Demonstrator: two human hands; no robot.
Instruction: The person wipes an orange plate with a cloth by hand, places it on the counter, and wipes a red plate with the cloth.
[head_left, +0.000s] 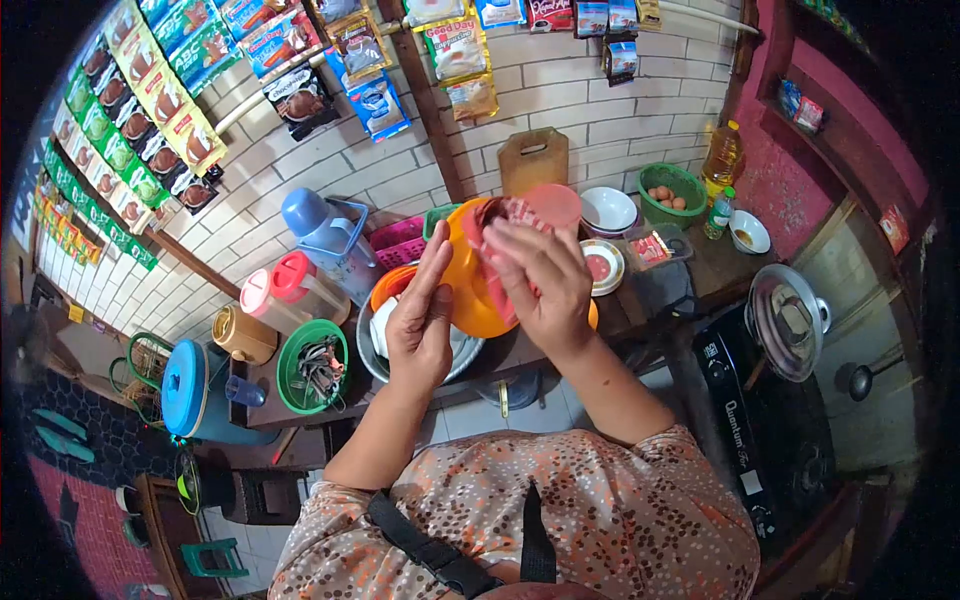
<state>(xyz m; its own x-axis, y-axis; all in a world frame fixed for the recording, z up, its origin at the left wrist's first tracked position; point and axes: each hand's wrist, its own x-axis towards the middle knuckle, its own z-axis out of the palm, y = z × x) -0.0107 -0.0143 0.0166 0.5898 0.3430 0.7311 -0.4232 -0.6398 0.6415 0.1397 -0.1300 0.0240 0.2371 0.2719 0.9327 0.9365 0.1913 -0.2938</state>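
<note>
An orange plate (464, 308) is held up and tilted between my two hands, above a large metal basin (463, 358). My left hand (424, 318) is at the plate's left edge, its fingers together and pointing up. My right hand (541, 285) has a red patterned cloth (484, 232) pressed against the plate's right side. The cloth is partly hidden by my fingers. White and orange dishes lie in the basin behind my left hand.
A green basin (292, 384) of cutlery, red-lidded containers (306, 285) and a blue thermos (327, 235) stand left. To the right are white bowls (608, 210), an egg basket (692, 188), an oil bottle (724, 158) and a stove (735, 405) with a pan (787, 322). Sachets hang above.
</note>
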